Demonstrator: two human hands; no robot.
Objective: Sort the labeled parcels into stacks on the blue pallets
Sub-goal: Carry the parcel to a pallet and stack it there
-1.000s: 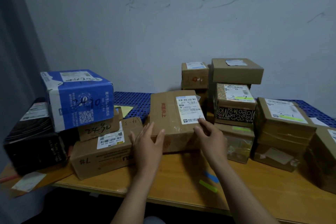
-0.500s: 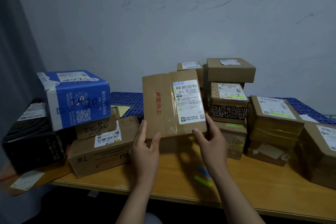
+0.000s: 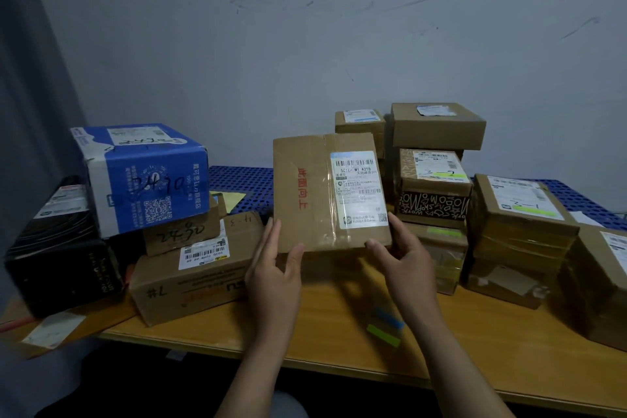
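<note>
The parcel (image 3: 325,193) is held up over the middle of the table (image 3: 332,332), stood nearly upright with its white label (image 3: 358,190) facing the camera. The left hand (image 3: 274,268) pinches its lower left corner, thumb on the front face and fingers along the side. The right hand (image 3: 403,254) pinches the lower right corner in the same way. It seems the label is being read before a stack is chosen on the pallet (image 3: 244,183) along the table's back.

Both grips sit at the bottom edge, so the parcel is top-heavy in the hands. It could tip away or slip if either thumb eases off. The tall stack (image 3: 434,187) at the table's back right stands close behind it, with an overhanging top box. A careless swing that way may knock it down. The blue box (image 3: 146,176) at the table's left rests tilted on smaller boxes and could slide if bumped. The light is dim, so a misread label would send the parcel to the wrong stack.
</note>
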